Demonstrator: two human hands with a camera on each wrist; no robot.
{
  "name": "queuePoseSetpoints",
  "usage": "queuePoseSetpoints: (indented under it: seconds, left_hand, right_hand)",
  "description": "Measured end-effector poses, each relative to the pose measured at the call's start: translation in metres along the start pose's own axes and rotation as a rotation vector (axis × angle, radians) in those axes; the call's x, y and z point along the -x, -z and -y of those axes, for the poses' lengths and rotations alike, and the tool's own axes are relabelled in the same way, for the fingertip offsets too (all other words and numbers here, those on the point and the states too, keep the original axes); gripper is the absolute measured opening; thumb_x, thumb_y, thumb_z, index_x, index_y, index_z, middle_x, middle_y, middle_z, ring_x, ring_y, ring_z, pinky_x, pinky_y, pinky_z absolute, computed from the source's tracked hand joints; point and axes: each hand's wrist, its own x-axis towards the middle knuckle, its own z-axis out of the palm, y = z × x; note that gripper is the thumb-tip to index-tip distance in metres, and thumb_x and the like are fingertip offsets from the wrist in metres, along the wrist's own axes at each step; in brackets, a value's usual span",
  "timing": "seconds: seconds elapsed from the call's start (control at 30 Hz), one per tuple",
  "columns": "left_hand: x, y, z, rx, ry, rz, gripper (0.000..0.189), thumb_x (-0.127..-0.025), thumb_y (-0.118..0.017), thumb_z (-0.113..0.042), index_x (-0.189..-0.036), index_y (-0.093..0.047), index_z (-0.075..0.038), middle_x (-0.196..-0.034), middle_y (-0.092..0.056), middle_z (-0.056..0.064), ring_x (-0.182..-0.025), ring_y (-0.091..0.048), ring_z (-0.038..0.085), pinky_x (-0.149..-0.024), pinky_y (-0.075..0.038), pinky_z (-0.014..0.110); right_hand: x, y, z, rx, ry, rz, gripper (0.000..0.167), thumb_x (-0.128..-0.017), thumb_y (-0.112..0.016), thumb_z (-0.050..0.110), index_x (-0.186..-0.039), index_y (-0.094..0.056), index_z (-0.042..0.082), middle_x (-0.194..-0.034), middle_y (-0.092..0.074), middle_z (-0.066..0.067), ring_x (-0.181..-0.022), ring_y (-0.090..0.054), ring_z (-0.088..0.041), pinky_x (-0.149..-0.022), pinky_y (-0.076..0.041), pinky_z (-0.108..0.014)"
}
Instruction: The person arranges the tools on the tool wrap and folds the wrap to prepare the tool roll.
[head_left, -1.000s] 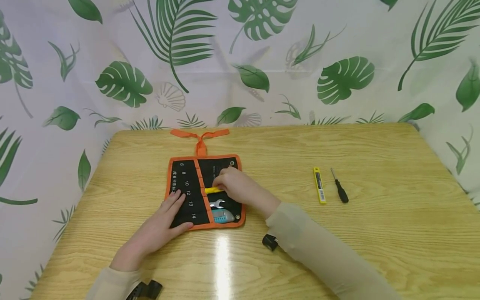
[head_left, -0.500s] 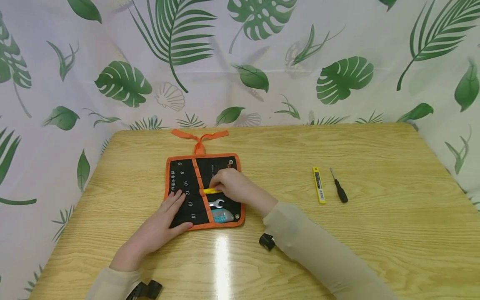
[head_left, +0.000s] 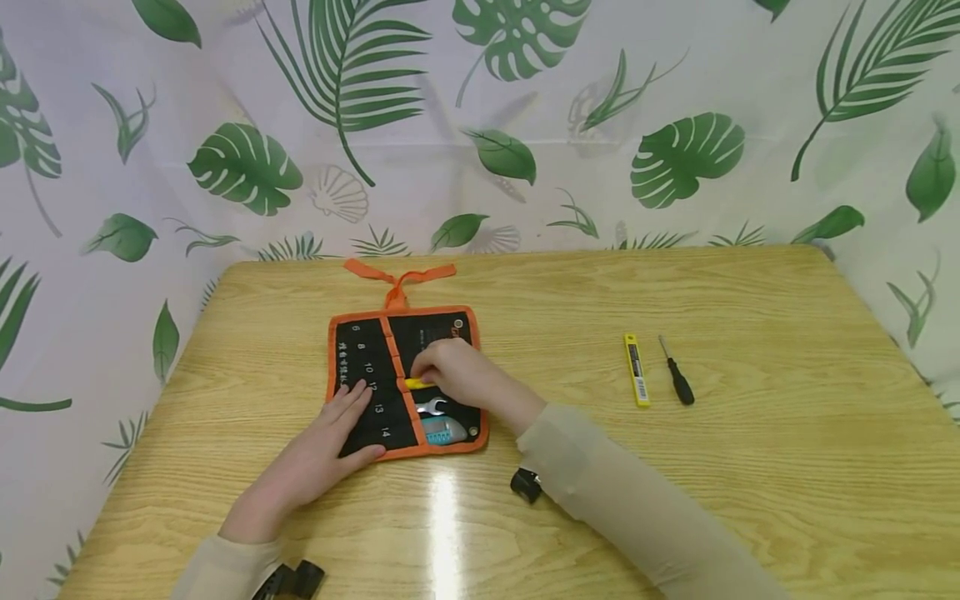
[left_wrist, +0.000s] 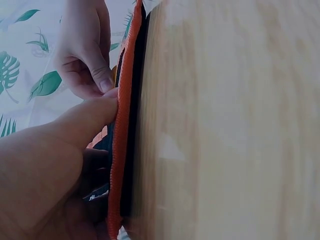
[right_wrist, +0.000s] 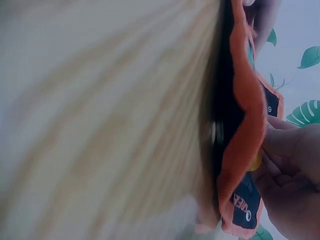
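I am wearing a beige left sleeve (head_left: 228, 568), a matching right sleeve (head_left: 622, 500) and two small black wrist cameras (head_left: 527, 485)

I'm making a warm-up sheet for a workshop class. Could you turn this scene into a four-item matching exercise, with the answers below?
Column one
1. left hand
2. right hand
3. screwdriver
4. wrench

Column two
A. tucked in the pouch, beside the teal cutter
B. pinching a yellow item
C. resting on the pouch's numbered side
D. lying on the table beside a slim yellow packet

Right pairs: 1-C, 2-B, 3-D, 4-A
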Motion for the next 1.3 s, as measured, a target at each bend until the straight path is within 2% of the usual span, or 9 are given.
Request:
queuePoseSetpoints:
  seconds: [0.33, 0.53, 0.73, 0.87, 1.07, 1.17, 1.3]
  left_hand:
    - [0.000, 0.000, 0.000, 0.010, 0.009, 0.017, 0.082, -0.091, -0.059, -0.050, -0.153, -0.023, -0.009, -0.159, -0.014, 0.008, -0.144, -0.007, 0.032, -0.108, -0.024, 0.056]
    - [0.000, -0.001, 0.001, 0.002, 0.008, 0.017, 0.082, -0.092, -0.058, -0.050, -0.153, -0.022, -0.009, -0.159, -0.014, 0.008, -0.144, -0.008, 0.032, -0.109, -0.023, 0.056]
    - [0.000, -0.001, 0.003, -0.003, 0.005, 0.011, 0.083, -0.091, -0.057, -0.052, -0.153, -0.022, -0.010, -0.159, -0.013, 0.007, -0.144, -0.007, 0.032, -0.109, -0.023, 0.056]
    - [-0.001, 0.000, 0.003, -0.004, 0.004, 0.012, 0.082, -0.092, -0.057, -0.051, -0.153, -0.022, -0.010, -0.159, -0.013, 0.007, -0.144, -0.007, 0.032, -0.109, -0.023, 0.056]
    - [-0.001, -0.001, 0.002, -0.013, 0.007, 0.009, 0.083, -0.091, -0.057, -0.053, -0.153, -0.022, -0.010, -0.159, -0.014, 0.007, -0.144, -0.008, 0.031, -0.109, -0.023, 0.056]
    - [0.000, -0.002, 0.002, -0.018, 0.003, 0.007, 0.083, -0.091, -0.057, -0.053, -0.153, -0.022, -0.009, -0.159, -0.014, 0.008, -0.144, -0.008, 0.032, -0.109, -0.023, 0.056]
    - [0.001, -0.001, 0.002, -0.018, -0.004, -0.001, 0.084, -0.091, -0.057, -0.053, -0.153, -0.023, -0.008, -0.158, -0.015, 0.009, -0.144, -0.009, 0.033, -0.109, -0.023, 0.057]
  right_hand:
    - [-0.005, -0.004, 0.010, 0.044, -0.016, 0.022, 0.015, -0.093, -0.061, 0.006, -0.103, -0.073, 0.008, -0.101, -0.070, -0.004, -0.096, -0.063, -0.017, -0.086, -0.050, -0.028]
    - [-0.006, -0.006, 0.009, 0.010, -0.041, 0.012, 0.015, -0.093, -0.062, 0.007, -0.103, -0.073, 0.009, -0.100, -0.070, -0.002, -0.096, -0.064, -0.015, -0.085, -0.050, -0.026]
    - [-0.005, -0.006, 0.005, -0.031, -0.017, -0.028, 0.013, -0.091, -0.064, 0.007, -0.100, -0.073, 0.008, -0.097, -0.070, -0.002, -0.093, -0.064, -0.015, -0.083, -0.051, -0.027]
    - [-0.002, -0.004, 0.001, -0.077, -0.035, -0.049, 0.014, -0.090, -0.066, 0.008, -0.102, -0.073, 0.008, -0.098, -0.069, -0.003, -0.093, -0.063, -0.015, -0.083, -0.050, -0.027]
    - [0.011, 0.007, -0.006, -0.162, -0.079, -0.079, 0.016, -0.090, -0.067, 0.009, -0.105, -0.072, 0.007, -0.099, -0.067, -0.002, -0.089, -0.060, -0.013, -0.078, -0.050, -0.024]
    - [0.023, 0.016, -0.010, -0.217, -0.104, -0.085, 0.018, -0.090, -0.067, 0.010, -0.107, -0.071, 0.004, -0.096, -0.066, -0.002, -0.081, -0.061, -0.012, -0.073, -0.050, -0.023]
    - [0.041, 0.028, -0.018, -0.246, -0.136, -0.119, 0.020, -0.089, -0.069, 0.013, -0.106, -0.070, 0.003, -0.093, -0.065, -0.002, -0.079, -0.060, -0.012, -0.075, -0.050, -0.026]
